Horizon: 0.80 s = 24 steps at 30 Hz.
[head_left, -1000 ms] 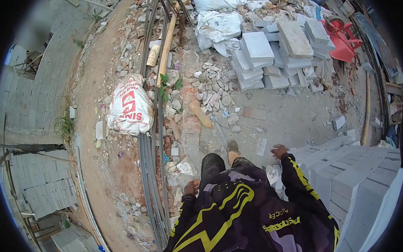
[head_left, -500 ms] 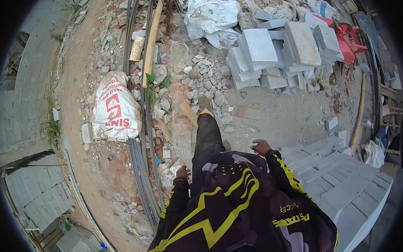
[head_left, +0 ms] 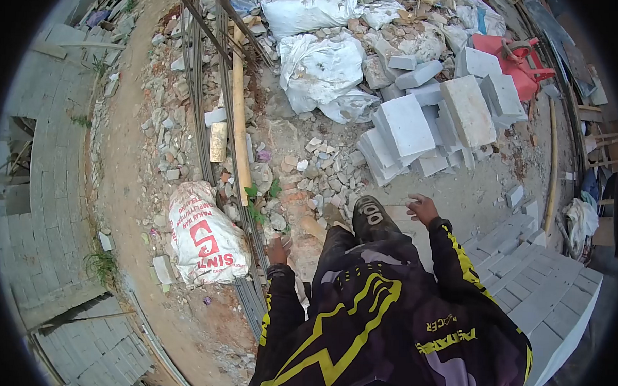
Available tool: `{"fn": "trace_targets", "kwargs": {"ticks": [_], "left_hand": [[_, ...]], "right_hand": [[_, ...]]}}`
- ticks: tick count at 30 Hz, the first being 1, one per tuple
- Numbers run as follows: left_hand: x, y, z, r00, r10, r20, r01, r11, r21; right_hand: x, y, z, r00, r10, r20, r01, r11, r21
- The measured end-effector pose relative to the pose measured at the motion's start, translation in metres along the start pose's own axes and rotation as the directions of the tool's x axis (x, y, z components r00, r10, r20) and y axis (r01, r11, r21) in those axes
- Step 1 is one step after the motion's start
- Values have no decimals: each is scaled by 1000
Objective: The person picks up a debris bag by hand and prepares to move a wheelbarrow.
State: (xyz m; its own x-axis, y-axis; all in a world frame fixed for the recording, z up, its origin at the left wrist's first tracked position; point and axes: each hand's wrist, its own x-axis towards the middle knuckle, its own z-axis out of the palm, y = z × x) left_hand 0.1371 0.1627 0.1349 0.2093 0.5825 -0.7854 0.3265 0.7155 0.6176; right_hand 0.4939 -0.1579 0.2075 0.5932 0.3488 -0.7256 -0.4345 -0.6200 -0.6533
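My left hand (head_left: pixel 278 250) hangs at my left side over the rubble, its fingers loosely apart with nothing in them. Close to it are the long grey steel bars (head_left: pixel 254 286) and a white sack with red print (head_left: pixel 209 237). My right hand (head_left: pixel 423 209) is held out in front on the right, fingers half spread and holding nothing. Ahead of it lies a rough heap of pale grey building blocks (head_left: pixel 405 128). To its lower right stands a neat stack of similar blocks (head_left: pixel 533 296). Neither hand touches any of these.
Broken stones (head_left: pixel 320 166) cover the ground ahead. A bamboo pole (head_left: pixel 240 129) lies beside the bars. White sacks (head_left: pixel 320 67) and a red wheelbarrow (head_left: pixel 514 67) are farther off. A dirt path (head_left: pixel 130 153) runs along the left.
I have stepped forward; my other leg is now raised in front. The sack and block heap sit lower in view. My right hand has swung forward, and both hands remain free.
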Motion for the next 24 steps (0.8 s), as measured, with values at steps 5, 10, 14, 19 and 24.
{"fn": "trace_targets", "kwargs": {"ticks": [5, 10, 14, 19, 24], "left_hand": [[21, 43, -1, 999, -47, 13, 48, 996, -73], [32, 4, 11, 968, -244, -61, 244, 970, -7], [89, -84, -27, 992, 74, 98, -123, 519, 846], [106, -6, 26, 994, -100, -53, 99, 530, 842], [167, 131, 125, 931, -298, -210, 360, 844, 398]], "right_hand": [[-3, -10, 7, 1000, 0, 4, 0, 985, -174], [51, 124, -5, 991, -37, 128, 107, 794, -598], [114, 123, 1, 976, 74, 206, 112, 639, -761], [234, 56, 10, 837, 485, 253, -472, 874, -116], [432, -165, -13, 878, -73, 474, 459, 414, -786]]}}
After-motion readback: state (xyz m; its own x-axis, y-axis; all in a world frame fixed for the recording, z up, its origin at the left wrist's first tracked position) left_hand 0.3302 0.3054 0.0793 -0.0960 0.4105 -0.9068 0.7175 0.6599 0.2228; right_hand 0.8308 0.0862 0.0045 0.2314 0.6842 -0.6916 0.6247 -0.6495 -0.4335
